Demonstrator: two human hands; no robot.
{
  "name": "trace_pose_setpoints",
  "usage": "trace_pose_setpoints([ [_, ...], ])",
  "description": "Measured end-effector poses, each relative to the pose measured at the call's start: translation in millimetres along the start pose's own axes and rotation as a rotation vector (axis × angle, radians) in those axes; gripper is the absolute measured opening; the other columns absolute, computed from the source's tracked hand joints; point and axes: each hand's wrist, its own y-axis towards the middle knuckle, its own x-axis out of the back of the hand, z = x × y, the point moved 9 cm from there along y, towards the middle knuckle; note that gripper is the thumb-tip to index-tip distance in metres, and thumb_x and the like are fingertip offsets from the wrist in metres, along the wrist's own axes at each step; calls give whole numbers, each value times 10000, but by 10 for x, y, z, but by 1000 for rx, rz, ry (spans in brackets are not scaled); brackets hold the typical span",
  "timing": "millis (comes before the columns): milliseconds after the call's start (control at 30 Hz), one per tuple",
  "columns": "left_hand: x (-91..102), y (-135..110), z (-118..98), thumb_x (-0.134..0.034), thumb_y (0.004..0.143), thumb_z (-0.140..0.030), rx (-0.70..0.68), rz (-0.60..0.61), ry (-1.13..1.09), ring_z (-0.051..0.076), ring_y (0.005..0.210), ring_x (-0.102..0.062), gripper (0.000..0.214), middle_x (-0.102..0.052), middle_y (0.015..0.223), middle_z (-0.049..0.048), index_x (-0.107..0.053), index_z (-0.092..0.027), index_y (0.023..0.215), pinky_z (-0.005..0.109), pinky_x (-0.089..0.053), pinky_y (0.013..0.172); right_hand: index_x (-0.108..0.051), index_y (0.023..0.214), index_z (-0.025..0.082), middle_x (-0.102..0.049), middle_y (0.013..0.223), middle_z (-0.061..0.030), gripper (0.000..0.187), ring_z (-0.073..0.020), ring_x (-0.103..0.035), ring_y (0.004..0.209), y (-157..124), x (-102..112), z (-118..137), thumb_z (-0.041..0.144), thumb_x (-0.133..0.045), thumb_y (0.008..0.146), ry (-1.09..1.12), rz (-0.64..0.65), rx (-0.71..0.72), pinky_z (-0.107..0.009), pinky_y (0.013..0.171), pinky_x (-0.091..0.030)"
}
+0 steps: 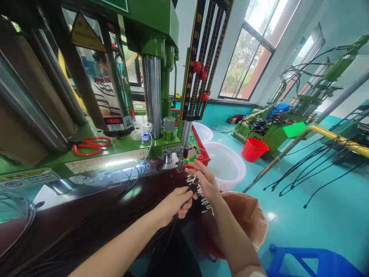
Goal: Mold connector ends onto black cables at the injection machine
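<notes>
In the head view, my left hand is closed around a bundle of black cables above the front edge of the bench. Pale metal pins stick out from the cable ends. My right hand is just to the right, its fingers bent over the cable ends and closed on them; the exact fingertip contact is partly hidden. More metal-pinned ends fan out beneath my right wrist. The cables trail down from my left hand toward more black cables on the dark bench.
A green press stands over the bench, with red-handled scissors and a blue-and-white tape roll on its ledge. Right of the bench are a lined bin, a white tub, a red bucket and a blue stool.
</notes>
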Motion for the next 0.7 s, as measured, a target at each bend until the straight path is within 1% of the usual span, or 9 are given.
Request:
trace_pose_setpoints([
  [67,53,3,115,-516,761,-468,-41,-70,20,16,321,-247,328,-348,441,-94,-507,-141,777,174,-190,353,-584,1073,170,-636,1066,-96,316,-192,-627,914,-1,-94,-151,367,-474,853,5,107,-130,-402,878,-453],
  [167,160,-50,209,-493,770,-479,-88,-184,-49,27,332,-288,347,-390,453,-77,-507,-133,787,184,-222,359,-610,992,139,-667,975,-108,370,-209,-639,886,-85,-254,-358,430,-417,869,-61,207,-279,-391,806,-489],
  [267,242,-153,289,-518,758,-470,-107,-224,-105,28,347,-305,334,-406,476,-74,-497,-138,790,186,-236,368,-589,1038,156,-656,1020,-110,409,-216,-627,928,-232,-453,-497,465,-375,876,-155,291,-324,-359,735,-513],
  [367,335,-261,438,-563,730,-464,-80,-231,-128,21,349,-287,329,-379,479,-88,-486,-146,773,182,-232,368,-588,1044,142,-658,1010,-117,431,-208,-628,923,-339,-661,-587,468,-358,881,-208,368,-347,-358,758,-509],
  [467,517,-383,540,-575,716,-468,-94,-294,-182,29,354,-297,330,-365,471,-93,-469,-157,748,188,-260,369,-576,1075,127,-658,1007,-114,435,-191,-626,921,-277,-891,-636,438,-330,897,-302,513,-328,-344,801,-495],
  [500,592,-433,538,-574,717,-466,-119,-327,-201,33,359,-307,326,-363,469,-93,-466,-159,746,193,-275,373,-562,1099,131,-654,1022,-105,432,-178,-616,943,-196,-949,-644,410,-290,913,-375,555,-289,-330,825,-483],
  [567,752,-558,480,-561,732,-451,-185,-413,-223,45,379,-342,306,-358,464,-93,-467,-160,758,200,-308,392,-518,1156,145,-628,1089,-82,410,-150,-573,1019,52,-996,-692,329,-226,935,-697,583,-165,-302,896,-433],
  [633,888,-701,380,-538,759,-428,-252,-494,-213,59,398,-380,279,-363,460,-90,-475,-159,803,208,-334,413,-473,1198,132,-560,1195,-97,353,-160,-496,1116,340,-986,-788,237,-288,916,-1101,536,-53,-304,965,-362],
  [700,961,-823,282,-509,785,-404,-304,-526,-186,73,410,-410,261,-378,461,-89,-477,-162,879,218,-355,428,-478,1181,100,-513,1232,-141,351,-209,-436,1169,547,-1018,-945,124,-400,839,-1328,529,-22,-342,992,-313],
])
